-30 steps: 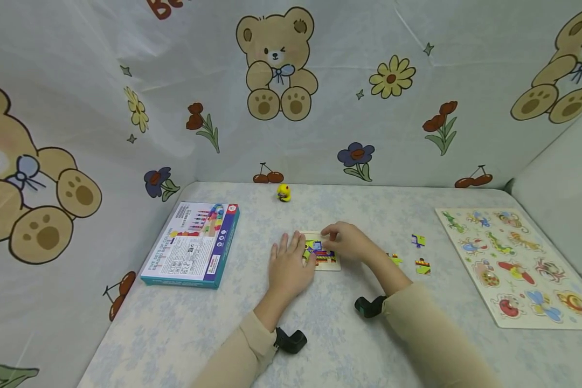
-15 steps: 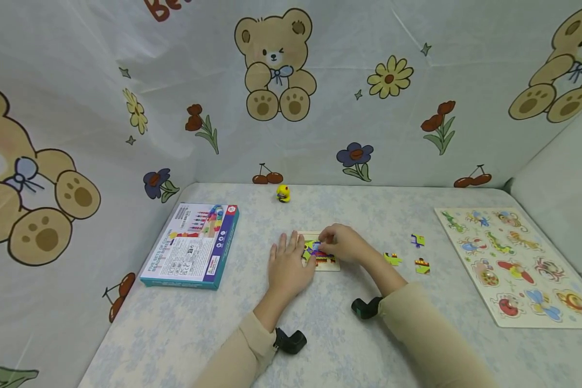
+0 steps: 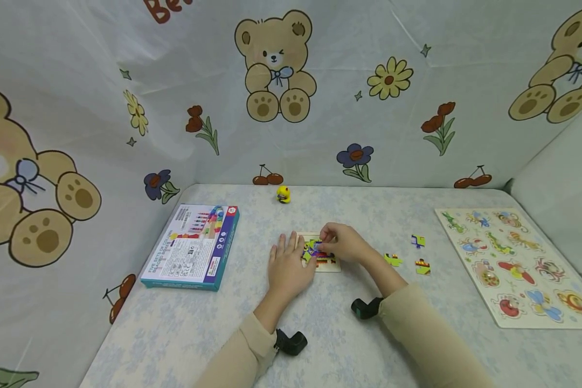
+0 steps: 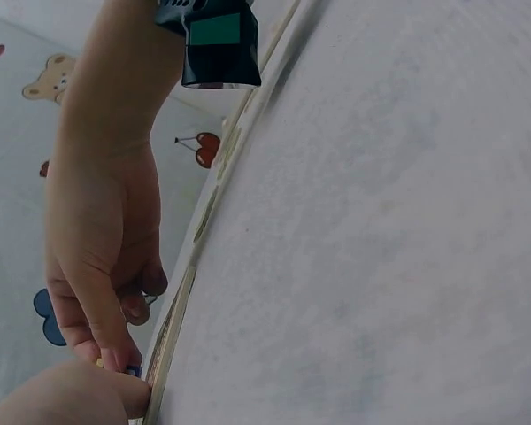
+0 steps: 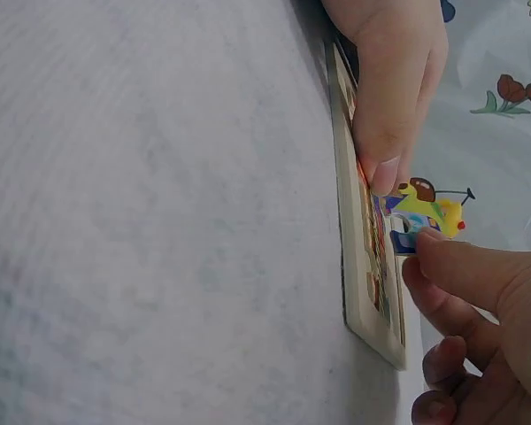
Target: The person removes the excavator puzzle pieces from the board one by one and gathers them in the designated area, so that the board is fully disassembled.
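My left hand lies with straight, spread fingers on the left side of a small wooden jigsaw puzzle tray. At the tray's right side, my right hand pinches a colourful puzzle piece between thumb and forefinger. In the right wrist view the piece stands tilted on edge above the tray, close to the left thumb. The right hand points downward in the left wrist view, with part of the left hand below it. Fingers hide much of the tray's picture.
Loose puzzle pieces lie right of the hands: a green-yellow piece, a purple-yellow piece and a red-green piece. A boxed set lies left, a large animal puzzle board right. A yellow toy duck stands behind.
My right hand has shifted slightly left over the tray, and the pinched piece has tilted. The green-yellow loose piece, partly covered by the right wrist before, now shows fully. My left hand stays put.
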`<state>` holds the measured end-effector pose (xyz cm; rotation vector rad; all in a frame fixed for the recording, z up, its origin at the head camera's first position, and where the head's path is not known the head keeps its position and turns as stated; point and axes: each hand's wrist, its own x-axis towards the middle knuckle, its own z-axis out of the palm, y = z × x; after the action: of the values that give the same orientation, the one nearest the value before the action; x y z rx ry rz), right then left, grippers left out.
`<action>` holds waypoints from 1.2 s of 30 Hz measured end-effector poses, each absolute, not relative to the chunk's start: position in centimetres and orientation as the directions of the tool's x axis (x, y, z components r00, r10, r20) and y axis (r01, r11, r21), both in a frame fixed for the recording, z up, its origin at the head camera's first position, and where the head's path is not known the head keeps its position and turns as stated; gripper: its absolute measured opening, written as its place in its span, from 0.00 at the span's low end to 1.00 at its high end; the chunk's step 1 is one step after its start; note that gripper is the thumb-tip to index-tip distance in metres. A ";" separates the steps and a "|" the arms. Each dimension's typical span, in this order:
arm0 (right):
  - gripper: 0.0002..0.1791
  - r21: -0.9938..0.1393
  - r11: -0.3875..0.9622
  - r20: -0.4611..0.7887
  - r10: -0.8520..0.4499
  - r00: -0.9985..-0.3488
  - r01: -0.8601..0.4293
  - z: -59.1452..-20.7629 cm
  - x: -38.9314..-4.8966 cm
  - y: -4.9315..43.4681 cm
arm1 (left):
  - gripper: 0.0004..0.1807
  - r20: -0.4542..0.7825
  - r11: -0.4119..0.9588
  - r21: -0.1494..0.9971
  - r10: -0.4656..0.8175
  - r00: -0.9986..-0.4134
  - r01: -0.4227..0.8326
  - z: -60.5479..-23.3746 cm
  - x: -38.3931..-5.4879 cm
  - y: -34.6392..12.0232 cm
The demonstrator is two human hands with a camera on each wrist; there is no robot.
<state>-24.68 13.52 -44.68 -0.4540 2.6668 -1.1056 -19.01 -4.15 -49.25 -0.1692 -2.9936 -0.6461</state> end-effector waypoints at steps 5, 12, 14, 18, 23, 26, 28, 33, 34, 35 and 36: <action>0.09 -0.736 0.648 -0.053 -0.344 -0.937 -0.196 -44.3 -24.6 14.6 | 0.37 0.092 0.901 0.419 0.085 -0.992 0.116 -49.3 -18.9 -4.1; 0.09 -0.696 0.705 -0.073 -0.257 -0.964 -0.135 -43.1 -25.0 18.5 | 0.37 0.092 0.897 0.428 0.081 -0.992 0.113 -49.4 -18.9 -4.1; 0.10 -0.671 0.736 -0.105 -0.220 -0.970 -0.094 -42.7 -25.1 20.1 | 0.38 0.092 0.895 0.431 0.081 -0.992 0.113 -49.4 -18.9 -4.1; 0.12 -0.631 0.775 -0.154 -0.171 -0.973 -0.036 -42.2 -25.2 23.4 | 0.38 0.089 0.894 0.433 0.080 -0.993 0.111 -49.4 -18.8 -4.1; 0.13 -0.601 0.799 -0.168 -0.142 -0.975 -0.012 -42.7 -25.7 27.2 | 0.38 0.088 0.895 0.431 0.081 -0.993 0.111 -49.4 -18.9 -4.1; 0.13 -0.595 0.803 -0.185 -0.140 -0.973 -0.002 -42.8 -25.7 28.6 | 0.38 0.090 0.896 0.429 0.082 -0.993 0.113 -49.4 -18.8 -4.1; 0.14 -0.593 0.805 -0.194 -0.144 -0.970 -0.002 -42.8 -25.6 29.1 | 0.38 0.092 0.897 0.428 0.081 -0.992 0.113 -49.4 -18.8 -4.1; 0.14 -0.599 0.801 -0.221 -0.160 -0.962 0.005 -42.9 -25.8 30.0 | 0.38 0.095 0.897 0.428 0.078 -0.992 0.111 -49.4 -18.9 -4.1; 0.14 -0.597 0.802 -0.226 -0.160 -0.961 0.007 -42.9 -25.9 30.0 | 0.37 0.097 0.898 0.427 0.078 -0.992 0.112 -49.4 -18.9 -4.0; 0.14 -0.590 0.808 -0.232 -0.155 -0.960 0.012 -43.0 -25.9 30.0 | 0.37 0.098 0.898 0.426 0.077 -0.992 0.112 -49.5 -18.9 -4.0; 0.14 -0.577 0.816 -0.237 -0.144 -0.961 0.020 -43.1 -26.0 30.0 | 0.37 0.099 0.898 0.426 0.077 -0.992 0.112 -49.5 -18.9 -4.0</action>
<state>-26.00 30.01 -43.07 -0.0953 2.7308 -0.8722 -18.88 -4.01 -49.47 -0.1493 -2.9823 -0.6762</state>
